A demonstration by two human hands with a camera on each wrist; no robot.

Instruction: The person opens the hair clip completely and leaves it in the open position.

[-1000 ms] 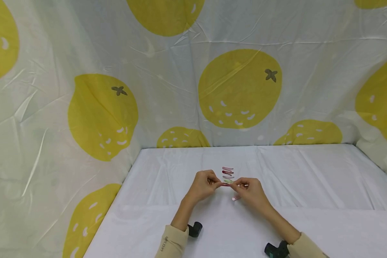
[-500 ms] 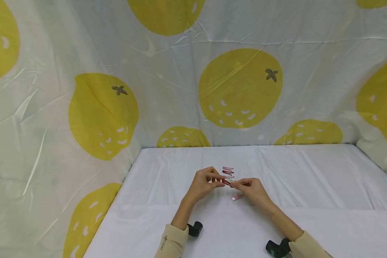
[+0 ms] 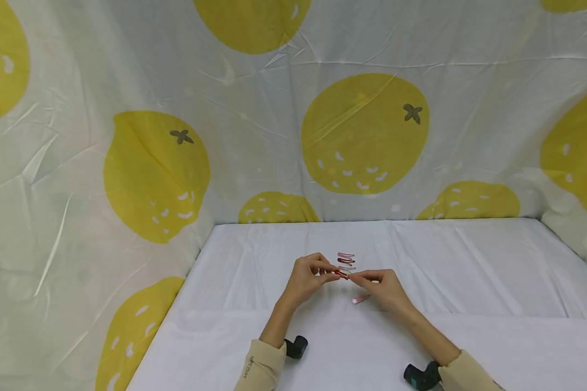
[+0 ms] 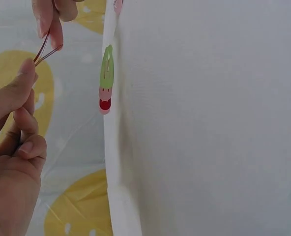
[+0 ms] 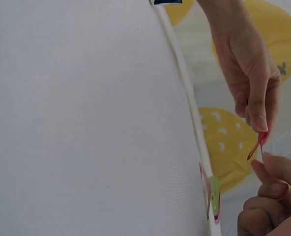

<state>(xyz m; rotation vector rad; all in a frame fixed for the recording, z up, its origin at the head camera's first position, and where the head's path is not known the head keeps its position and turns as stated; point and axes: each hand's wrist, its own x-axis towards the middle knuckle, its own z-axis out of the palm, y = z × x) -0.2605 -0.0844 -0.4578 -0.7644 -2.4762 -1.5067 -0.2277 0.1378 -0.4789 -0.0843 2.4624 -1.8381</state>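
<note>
A red snap hair clip (image 3: 342, 275) is held just above the table between the two hands. My left hand (image 3: 309, 279) pinches one end of it between thumb and fingers. At the other end, the fingertips of my right hand (image 3: 385, 293) pinch the clip. Its two parts stand spread apart in a narrow V, seen in the left wrist view as thin strands (image 4: 43, 55). Behind the hands lies a row of clips: a pink one (image 3: 345, 255), a dark red one (image 3: 345, 261), another pink one and a green clip (image 4: 106, 71), partly hidden in the head view.
A single pink hair clip (image 3: 360, 298) lies on the white-covered table (image 3: 469, 271), nearer than the row and beside my right hand. A lemon-patterned curtain (image 3: 254, 136) encloses the back and sides. Black wrist cameras (image 3: 296, 347) sit by both sleeves.
The red clip has turned from edge-on, and its two parts now show spread apart. My left fingers have shifted slightly on its end. The loose pink clip stays in place.
</note>
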